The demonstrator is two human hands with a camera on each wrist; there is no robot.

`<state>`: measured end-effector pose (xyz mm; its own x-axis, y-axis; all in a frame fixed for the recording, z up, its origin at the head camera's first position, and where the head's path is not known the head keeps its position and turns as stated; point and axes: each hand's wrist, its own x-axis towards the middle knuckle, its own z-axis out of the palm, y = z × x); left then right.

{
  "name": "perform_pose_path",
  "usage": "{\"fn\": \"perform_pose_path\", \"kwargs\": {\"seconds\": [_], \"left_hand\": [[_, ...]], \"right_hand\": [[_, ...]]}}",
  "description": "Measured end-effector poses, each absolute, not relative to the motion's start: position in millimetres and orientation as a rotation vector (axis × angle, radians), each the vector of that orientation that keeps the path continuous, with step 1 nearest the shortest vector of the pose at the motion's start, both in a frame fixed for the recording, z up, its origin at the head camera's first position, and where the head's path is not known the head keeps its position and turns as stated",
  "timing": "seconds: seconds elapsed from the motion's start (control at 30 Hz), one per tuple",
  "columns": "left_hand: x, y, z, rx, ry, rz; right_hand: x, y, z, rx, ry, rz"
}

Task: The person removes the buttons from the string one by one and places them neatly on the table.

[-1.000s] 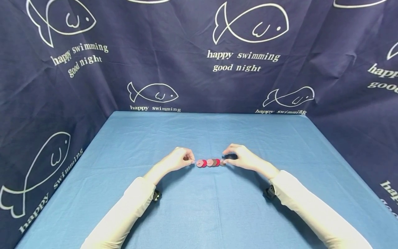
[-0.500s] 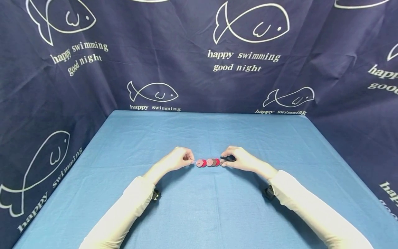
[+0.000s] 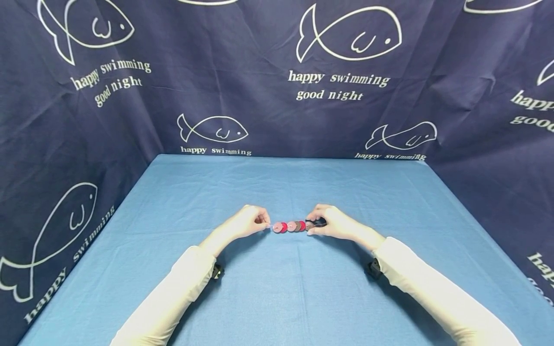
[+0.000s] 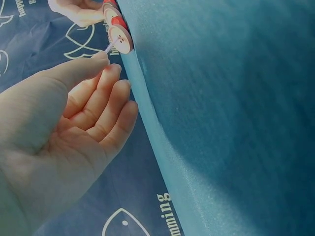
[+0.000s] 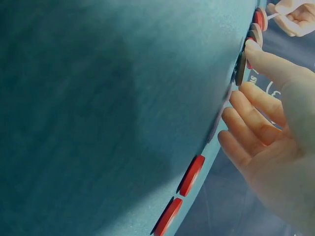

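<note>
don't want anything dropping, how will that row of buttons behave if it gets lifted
The row of buttons would probably sag, being separate overlapping pieces rather than one stiff bar. The thin thread at the end pink button looks flexible, so it should bend easily. Lying flat, the row seems likelier to slide than roll if pushed.
</note>
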<state>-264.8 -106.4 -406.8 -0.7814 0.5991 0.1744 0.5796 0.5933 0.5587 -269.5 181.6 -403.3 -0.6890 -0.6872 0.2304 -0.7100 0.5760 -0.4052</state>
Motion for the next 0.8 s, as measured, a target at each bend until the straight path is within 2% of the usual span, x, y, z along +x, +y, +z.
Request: {"fn": "perform_pose_path", "kwargs": {"seconds": [0.8], "left_hand": [[-264.5,-106.6,-406.1,1.02,2.777,0.954]], "right_hand": [[-269.5,179.3,-405.0,1.242,-2.736,0.729]]}}
